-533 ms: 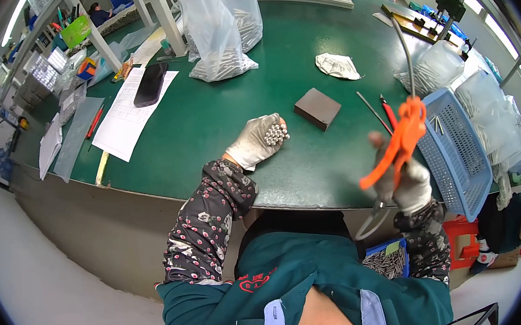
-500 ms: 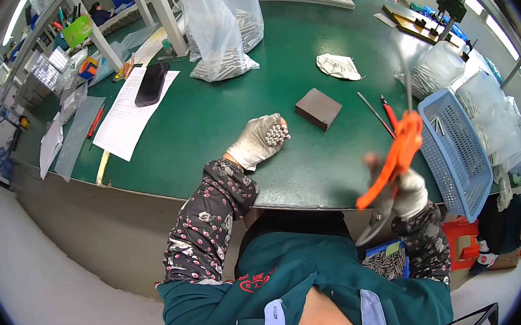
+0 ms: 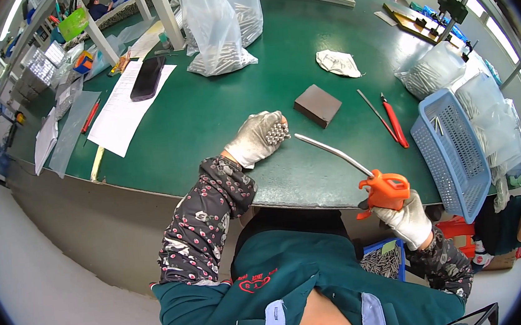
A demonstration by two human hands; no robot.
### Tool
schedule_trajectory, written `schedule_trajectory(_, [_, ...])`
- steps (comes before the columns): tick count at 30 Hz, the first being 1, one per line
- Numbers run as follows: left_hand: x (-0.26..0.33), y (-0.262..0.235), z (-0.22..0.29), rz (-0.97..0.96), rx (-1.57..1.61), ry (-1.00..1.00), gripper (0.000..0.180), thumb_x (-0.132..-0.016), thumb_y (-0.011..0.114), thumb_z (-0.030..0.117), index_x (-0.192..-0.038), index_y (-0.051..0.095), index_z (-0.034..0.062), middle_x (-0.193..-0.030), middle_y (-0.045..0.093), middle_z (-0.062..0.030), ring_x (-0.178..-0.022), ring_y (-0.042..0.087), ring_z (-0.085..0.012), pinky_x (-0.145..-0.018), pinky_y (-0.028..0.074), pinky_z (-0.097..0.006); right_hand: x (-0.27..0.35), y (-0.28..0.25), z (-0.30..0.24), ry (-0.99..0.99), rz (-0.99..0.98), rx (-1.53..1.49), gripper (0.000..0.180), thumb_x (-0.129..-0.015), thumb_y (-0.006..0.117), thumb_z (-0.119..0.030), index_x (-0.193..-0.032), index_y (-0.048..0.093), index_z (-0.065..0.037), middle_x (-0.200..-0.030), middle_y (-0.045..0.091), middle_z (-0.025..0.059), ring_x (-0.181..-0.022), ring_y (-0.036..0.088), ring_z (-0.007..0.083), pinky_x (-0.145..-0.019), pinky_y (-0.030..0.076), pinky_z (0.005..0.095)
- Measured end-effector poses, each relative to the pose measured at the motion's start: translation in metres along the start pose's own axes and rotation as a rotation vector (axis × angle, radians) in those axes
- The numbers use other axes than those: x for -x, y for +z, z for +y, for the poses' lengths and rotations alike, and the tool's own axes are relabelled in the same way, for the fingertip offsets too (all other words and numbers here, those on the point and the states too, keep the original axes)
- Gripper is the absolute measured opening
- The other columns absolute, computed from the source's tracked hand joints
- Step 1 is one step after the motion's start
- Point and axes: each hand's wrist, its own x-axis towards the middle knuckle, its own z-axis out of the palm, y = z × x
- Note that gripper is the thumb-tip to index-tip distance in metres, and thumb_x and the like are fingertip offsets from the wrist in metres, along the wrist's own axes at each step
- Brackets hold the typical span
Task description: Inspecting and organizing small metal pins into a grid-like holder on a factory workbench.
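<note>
My gloved left hand (image 3: pixel 257 139) rests on the green table, wrapped round a bundle of small metal pins (image 3: pixel 277 134) whose shiny ends face right. In my gloved right hand (image 3: pixel 407 218), near the table's front edge, is an orange air blow gun (image 3: pixel 387 190). Its long, thin metal nozzle (image 3: pixel 337 152) slants up and left, the tip close to the pin ends but apart from them. Behind my hands lies a dark brown rectangular block (image 3: pixel 318 105). Red-handled pliers (image 3: pixel 396 125) and a thin metal rod (image 3: pixel 376 114) lie right of it.
A blue plastic basket (image 3: pixel 450 155) stands at the right edge, beside bags of metal pins (image 3: pixel 433 70). More bagged pins (image 3: pixel 220 56) stand at the back. A white cloth (image 3: pixel 337 63), a phone (image 3: pixel 148 79) and paper sheets (image 3: pixel 120 123) lie about. Below the table edge is a bin of metal parts (image 3: pixel 384 259).
The air blow gun has turned in my right hand; its nozzle swung from pointing away at the right to pointing left at the pins. My left hand has stayed nearly in place.
</note>
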Motion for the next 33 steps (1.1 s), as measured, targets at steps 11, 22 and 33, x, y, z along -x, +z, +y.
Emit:
schedule_trajectory(11, [-0.001, -0.001, 0.001, 0.044, -0.071, 0.050, 0.018, -0.068, 0.060, -0.003, -0.082, 0.051, 0.0039, -0.073, 0.050, -0.0062, -0.065, 0.050, -0.0178, -0.060, 0.041, -0.028, -0.029, -0.006, -0.028, 0.189, 0.002, 0.354, 0.034, -0.075, 0.068, -0.013, -0.101, 0.057, 0.006, -0.076, 0.064, 0.0096, -0.069, 0.058, 0.0107, -0.066, 0.047, 0.0259])
schedule_trajectory(22, [-0.001, 0.000, 0.004, 0.033, -0.021, 0.050, 0.018, -0.069, 0.061, -0.001, -0.082, 0.051, 0.0037, -0.075, 0.052, -0.0088, -0.067, 0.054, -0.0226, -0.061, 0.043, -0.031, -0.041, -0.008, -0.028, -0.022, 0.106, 0.846, 0.036, -0.072, 0.066, -0.021, -0.103, 0.055, -0.004, -0.077, 0.061, 0.0211, -0.074, 0.059, 0.0376, -0.064, 0.048, 0.0407])
schedule_trajectory(33, [-0.003, 0.000, 0.005, 0.027, -0.083, 0.022, 0.017, -0.068, 0.059, -0.002, -0.082, 0.051, 0.0035, -0.074, 0.051, -0.0081, -0.067, 0.053, -0.0189, -0.060, 0.043, -0.029, -0.043, -0.005, -0.034, -0.156, 0.126, 0.951, 0.030, -0.073, 0.065, -0.022, -0.092, 0.050, -0.004, -0.068, 0.059, 0.0207, -0.069, 0.059, 0.0388, -0.060, 0.047, 0.0440])
